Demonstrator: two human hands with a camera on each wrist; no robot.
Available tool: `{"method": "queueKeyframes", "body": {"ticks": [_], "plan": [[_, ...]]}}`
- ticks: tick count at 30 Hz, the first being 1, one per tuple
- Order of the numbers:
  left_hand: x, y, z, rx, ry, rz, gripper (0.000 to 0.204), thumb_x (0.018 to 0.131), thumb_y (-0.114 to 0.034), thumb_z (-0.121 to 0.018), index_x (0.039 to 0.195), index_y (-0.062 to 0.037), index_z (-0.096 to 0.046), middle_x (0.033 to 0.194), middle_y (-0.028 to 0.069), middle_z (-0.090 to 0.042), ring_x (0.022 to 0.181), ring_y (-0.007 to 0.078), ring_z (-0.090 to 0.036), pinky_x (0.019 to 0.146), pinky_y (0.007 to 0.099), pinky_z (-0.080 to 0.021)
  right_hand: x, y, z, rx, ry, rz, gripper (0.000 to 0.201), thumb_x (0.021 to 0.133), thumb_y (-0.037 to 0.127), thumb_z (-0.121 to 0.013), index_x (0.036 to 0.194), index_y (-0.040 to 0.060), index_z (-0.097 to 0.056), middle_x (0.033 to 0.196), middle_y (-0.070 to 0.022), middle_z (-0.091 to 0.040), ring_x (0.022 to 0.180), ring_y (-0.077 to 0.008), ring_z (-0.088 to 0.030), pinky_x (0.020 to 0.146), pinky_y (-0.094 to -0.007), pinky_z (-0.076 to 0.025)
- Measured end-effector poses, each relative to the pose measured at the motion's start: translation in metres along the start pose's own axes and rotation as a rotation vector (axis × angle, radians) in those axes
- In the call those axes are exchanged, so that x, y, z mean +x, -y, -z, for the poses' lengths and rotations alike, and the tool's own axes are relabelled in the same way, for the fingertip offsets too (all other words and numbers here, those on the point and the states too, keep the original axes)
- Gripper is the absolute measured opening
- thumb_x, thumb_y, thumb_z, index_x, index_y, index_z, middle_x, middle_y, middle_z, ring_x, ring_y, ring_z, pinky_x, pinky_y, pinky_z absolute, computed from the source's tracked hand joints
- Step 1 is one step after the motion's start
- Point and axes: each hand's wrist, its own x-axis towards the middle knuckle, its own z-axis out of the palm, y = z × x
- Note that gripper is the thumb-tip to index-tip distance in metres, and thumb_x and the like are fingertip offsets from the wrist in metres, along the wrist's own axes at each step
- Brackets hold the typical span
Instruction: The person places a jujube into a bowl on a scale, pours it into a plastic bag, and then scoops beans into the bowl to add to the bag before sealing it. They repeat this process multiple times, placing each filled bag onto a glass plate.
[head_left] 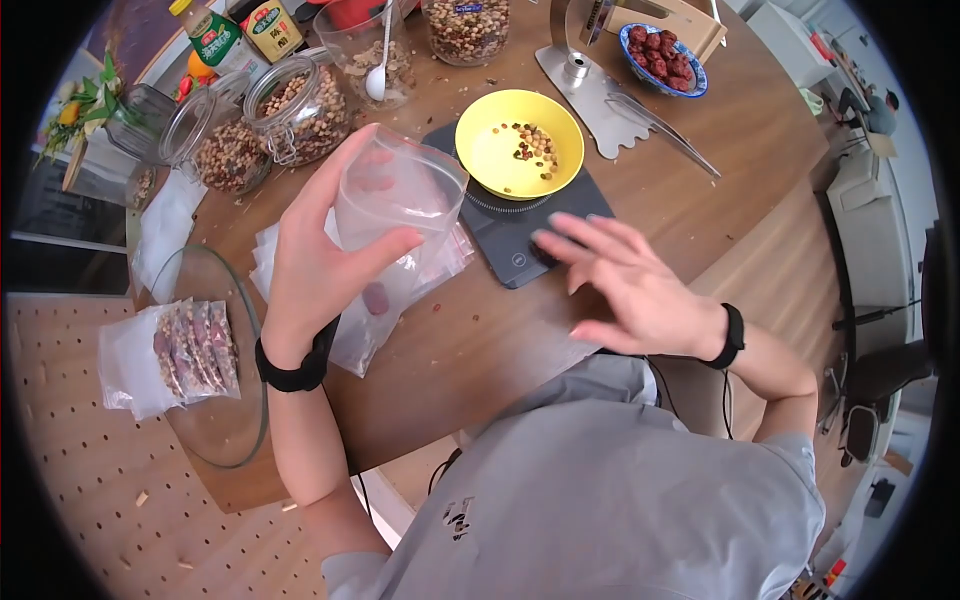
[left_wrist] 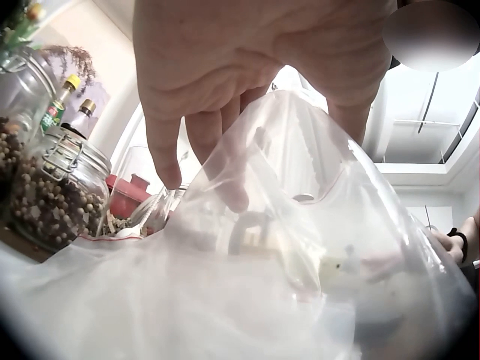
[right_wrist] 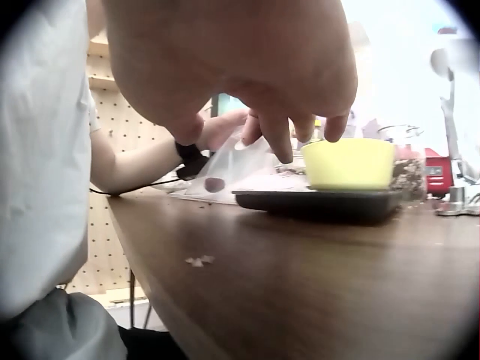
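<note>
My left hand (head_left: 312, 250) holds a clear plastic bag (head_left: 405, 215) by its spread mouth, thumb at the near side and fingers at the far side. Low in the bag shows one dark red piece (head_left: 376, 298). Over the near right corner of a black kitchen scale (head_left: 500, 245) hovers my right hand (head_left: 640, 295), fingers loosely spread, with nothing in it. A yellow bowl (head_left: 482, 150) stands on the scale with a small heap of mixed beans (head_left: 538, 148) inside. Under the left hand lie more flat plastic bags (head_left: 350, 345).
Bean-filled glass jars (head_left: 310, 115) line the back left, beside a clear container (head_left: 350, 45) with a white spoon (head_left: 376, 82). Filled bags (head_left: 195, 345) lie on a glass plate (head_left: 262, 400). Tongs (head_left: 680, 140) lie near a blue-patterned bowl (head_left: 692, 90) of dark red dried fruit.
</note>
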Motion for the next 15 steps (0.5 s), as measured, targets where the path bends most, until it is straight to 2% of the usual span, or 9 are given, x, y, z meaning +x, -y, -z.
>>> {"method": "queueKeyframes", "body": {"ticks": [3, 4, 7, 8, 9, 11, 12, 15], "plan": [[0.000, 0.000, 0.002, -0.003, -0.002, -0.012, 0.091, 0.072, -0.013, -0.091, 0.151, -0.0039, -0.048, 0.131, 0.0122, -0.066, 0.114, 0.0212, -0.066, 0.099, 0.0363, -0.051, 0.018, 0.006, -0.014, -0.077, 0.090, 0.115, 0.042, 0.090, 0.036, -0.074, 0.109, 0.0054, -0.051, 0.149, -0.0179, -0.052, 0.149, -0.0358, -0.037, 0.120, -0.0551, -0.029], [0.000, 0.000, 0.003, 0.000, 0.000, -0.022, 0.090, 0.072, -0.013, -0.091, 0.151, -0.0038, -0.048, 0.131, 0.0122, -0.066, 0.114, 0.0211, -0.066, 0.099, 0.0362, -0.051, 0.022, 0.006, -0.013, -0.078, 0.060, 0.146, 0.039, 0.090, 0.032, -0.075, 0.109, 0.0055, -0.054, 0.144, -0.0181, -0.056, 0.144, -0.0355, -0.044, 0.115, -0.0537, -0.037], [-0.001, 0.000, 0.006, 0.001, -0.003, -0.015, 0.089, 0.073, -0.011, -0.088, 0.152, -0.0040, -0.048, 0.132, 0.0095, -0.065, 0.115, 0.0190, -0.064, 0.101, 0.0351, -0.049, 0.029, -0.008, -0.004, -0.066, -0.213, 0.181, 0.039, 0.088, 0.029, -0.077, 0.112, 0.0043, -0.058, 0.136, -0.0182, -0.059, 0.135, -0.0360, -0.051, 0.107, -0.0513, -0.045], [-0.001, 0.000, 0.006, -0.003, -0.005, -0.007, 0.088, 0.073, -0.010, -0.087, 0.152, -0.0041, -0.048, 0.132, 0.0081, -0.065, 0.116, 0.0180, -0.063, 0.102, 0.0346, -0.048, 0.034, -0.012, 0.005, -0.191, -0.349, 0.168, 0.041, 0.086, 0.024, -0.079, 0.117, 0.0029, -0.061, 0.134, -0.0200, -0.057, 0.128, -0.0369, -0.054, 0.101, -0.0485, -0.049], [-0.001, 0.001, 0.006, 0.022, 0.001, -0.010, 0.088, 0.073, -0.011, -0.087, 0.152, -0.0042, -0.048, 0.132, 0.0082, -0.065, 0.115, 0.0179, -0.063, 0.103, 0.0347, -0.048, 0.038, -0.013, 0.008, -0.199, -0.438, 0.015, 0.045, 0.084, 0.023, -0.080, 0.122, 0.0061, -0.061, 0.140, -0.0223, -0.052, 0.127, -0.0410, -0.053, 0.103, -0.0480, -0.048], [-0.001, 0.003, 0.007, 0.075, 0.011, -0.018, 0.088, 0.073, -0.012, -0.088, 0.152, -0.0042, -0.048, 0.132, 0.0083, -0.065, 0.115, 0.0176, -0.063, 0.103, 0.0347, -0.048, 0.050, -0.021, 0.012, -0.123, -0.444, -0.212, 0.049, 0.083, 0.023, -0.082, 0.126, 0.0103, -0.061, 0.147, -0.0251, -0.046, 0.131, -0.0442, -0.050, 0.105, -0.0480, -0.046], [-0.001, 0.004, 0.006, 0.069, 0.026, -0.013, 0.086, 0.074, -0.016, -0.088, 0.150, -0.0036, -0.049, 0.132, 0.0107, -0.064, 0.114, 0.0194, -0.064, 0.101, 0.0339, -0.049, 0.049, -0.037, 0.005, -0.096, -0.444, -0.219, 0.044, 0.083, 0.024, -0.084, 0.120, 0.0100, -0.064, 0.147, -0.0262, -0.048, 0.131, -0.0466, -0.051, 0.106, -0.0482, -0.046], [-0.003, 0.005, 0.003, 0.081, 0.059, 0.003, 0.084, 0.077, -0.026, -0.088, 0.148, -0.0019, -0.050, 0.132, 0.0167, -0.064, 0.114, 0.0248, -0.065, 0.097, 0.0335, -0.052, 0.050, -0.060, 0.002, 0.091, -0.374, -0.237, 0.037, 0.082, 0.024, -0.086, 0.108, 0.0068, -0.066, 0.147, -0.0273, -0.051, 0.129, -0.0461, -0.054, 0.106, -0.0471, -0.046]]}}
